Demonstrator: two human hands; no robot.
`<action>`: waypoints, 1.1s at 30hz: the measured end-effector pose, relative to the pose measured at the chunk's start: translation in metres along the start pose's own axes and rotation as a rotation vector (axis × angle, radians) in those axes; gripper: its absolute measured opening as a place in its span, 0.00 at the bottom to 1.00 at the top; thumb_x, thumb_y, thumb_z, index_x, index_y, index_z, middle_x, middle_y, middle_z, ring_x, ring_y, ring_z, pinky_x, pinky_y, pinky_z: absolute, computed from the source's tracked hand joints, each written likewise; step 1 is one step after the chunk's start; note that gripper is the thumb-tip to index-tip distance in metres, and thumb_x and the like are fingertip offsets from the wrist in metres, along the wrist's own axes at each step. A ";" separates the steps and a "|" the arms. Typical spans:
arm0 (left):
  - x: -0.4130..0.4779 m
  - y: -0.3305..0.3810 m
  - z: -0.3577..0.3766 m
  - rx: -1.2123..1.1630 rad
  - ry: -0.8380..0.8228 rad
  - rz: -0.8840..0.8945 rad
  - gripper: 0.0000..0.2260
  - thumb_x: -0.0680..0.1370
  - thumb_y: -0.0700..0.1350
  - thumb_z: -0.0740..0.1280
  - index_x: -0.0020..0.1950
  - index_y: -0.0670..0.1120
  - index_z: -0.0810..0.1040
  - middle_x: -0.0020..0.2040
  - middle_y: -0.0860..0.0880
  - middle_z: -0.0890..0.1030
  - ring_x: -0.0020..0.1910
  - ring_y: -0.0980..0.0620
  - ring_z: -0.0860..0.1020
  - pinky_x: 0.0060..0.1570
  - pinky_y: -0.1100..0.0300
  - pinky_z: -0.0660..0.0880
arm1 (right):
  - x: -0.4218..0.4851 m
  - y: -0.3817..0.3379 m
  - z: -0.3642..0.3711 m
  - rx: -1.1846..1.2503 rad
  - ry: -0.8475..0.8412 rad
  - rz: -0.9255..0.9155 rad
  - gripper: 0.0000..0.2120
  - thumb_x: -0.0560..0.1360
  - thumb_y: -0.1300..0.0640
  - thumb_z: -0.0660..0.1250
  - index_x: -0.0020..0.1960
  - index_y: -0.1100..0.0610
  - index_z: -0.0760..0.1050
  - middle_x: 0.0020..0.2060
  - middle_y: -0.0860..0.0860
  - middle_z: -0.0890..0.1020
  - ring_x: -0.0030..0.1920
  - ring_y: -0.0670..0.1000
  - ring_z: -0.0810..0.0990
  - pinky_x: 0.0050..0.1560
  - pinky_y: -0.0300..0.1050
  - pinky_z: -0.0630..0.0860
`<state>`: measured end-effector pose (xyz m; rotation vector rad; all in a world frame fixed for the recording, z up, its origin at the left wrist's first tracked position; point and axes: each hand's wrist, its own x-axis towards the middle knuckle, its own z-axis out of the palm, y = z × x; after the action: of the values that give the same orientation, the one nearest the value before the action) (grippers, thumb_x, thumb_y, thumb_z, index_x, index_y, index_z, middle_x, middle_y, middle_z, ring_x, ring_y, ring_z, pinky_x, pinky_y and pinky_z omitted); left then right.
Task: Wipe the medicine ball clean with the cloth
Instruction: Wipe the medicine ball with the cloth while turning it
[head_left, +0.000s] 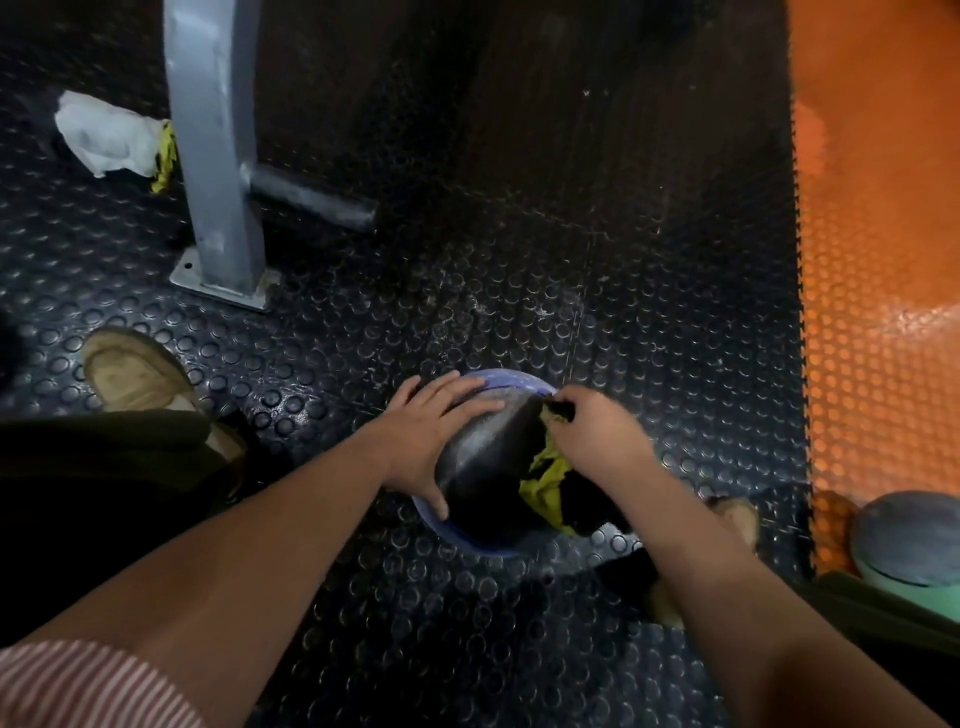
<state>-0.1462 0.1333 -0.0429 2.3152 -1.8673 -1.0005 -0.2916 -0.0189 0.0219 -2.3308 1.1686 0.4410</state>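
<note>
Medicine ball (488, 462) held on studded floor (363, 332).
Its left side was covered by the flat, spread left hand (431, 431); the cloth (545, 480) was clutched by the right hand (597, 436) against its right side.

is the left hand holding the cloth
No, the left hand rests flat on the medicine ball while the right hand grips the cloth.

sleeve (78, 686): thin red and white stripes | forearms (260, 545): bare | left hand (431, 431), right hand (597, 431): bare | trousers (104, 467): dark olive | shoes (135, 374): tan, rounded toe
</note>
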 end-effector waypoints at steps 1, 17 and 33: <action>-0.002 -0.002 -0.001 -0.028 -0.017 -0.039 0.61 0.60 0.61 0.80 0.77 0.62 0.37 0.77 0.58 0.38 0.77 0.52 0.38 0.73 0.44 0.36 | -0.004 0.001 0.007 0.001 -0.017 0.014 0.14 0.77 0.51 0.62 0.62 0.51 0.71 0.49 0.53 0.80 0.46 0.55 0.78 0.41 0.45 0.73; -0.008 0.060 0.015 -1.057 0.703 -0.727 0.14 0.79 0.51 0.66 0.63 0.49 0.76 0.58 0.52 0.77 0.54 0.53 0.75 0.51 0.60 0.70 | -0.035 0.023 0.021 0.259 0.004 0.162 0.11 0.74 0.51 0.66 0.55 0.51 0.72 0.39 0.48 0.78 0.38 0.50 0.77 0.35 0.43 0.69; 0.002 0.078 0.039 -0.752 0.319 -0.576 0.56 0.66 0.60 0.77 0.79 0.50 0.40 0.78 0.49 0.41 0.78 0.49 0.44 0.76 0.52 0.48 | -0.023 0.009 0.016 0.162 0.065 -0.004 0.13 0.78 0.52 0.64 0.61 0.52 0.78 0.55 0.53 0.75 0.52 0.56 0.78 0.48 0.45 0.74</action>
<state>-0.2326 0.1238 -0.0452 2.3172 -0.5484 -1.0292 -0.3129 0.0005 0.0170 -2.2221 1.1837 0.2603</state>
